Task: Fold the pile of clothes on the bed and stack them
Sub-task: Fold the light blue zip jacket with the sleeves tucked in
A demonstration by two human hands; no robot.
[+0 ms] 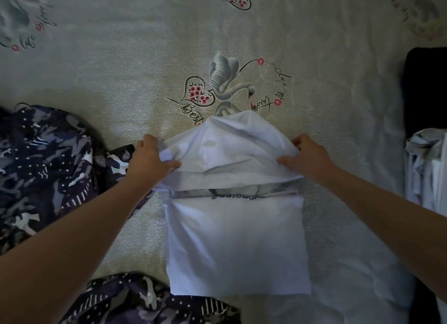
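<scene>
We reach forward, both arms out: left hand (151, 158) and right hand (306, 155) pinching white shirt (237, 239) far edge, lifted off bed (121, 81); print probably lettering, blurred.

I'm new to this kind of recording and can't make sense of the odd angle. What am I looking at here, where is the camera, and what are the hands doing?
There is no machine here: a person wears a wide-angle camera on the head, so the one picture looks forward and down along both bare arms. That lens bends the edges.

The surface is a bed with a pale sheet printed with swans and hearts. In the middle lies a white shirt, already narrowed into a strip. The left hand and right hand each pinch one side of its far end, which is lifted off the bed, apparently to fold it toward the person.

To the left and at the bottom edge lies dark camouflage-patterned clothing, unfolded. At the right edge sit a dark item and some pale cloth; whether those are folded I cannot tell.
</scene>
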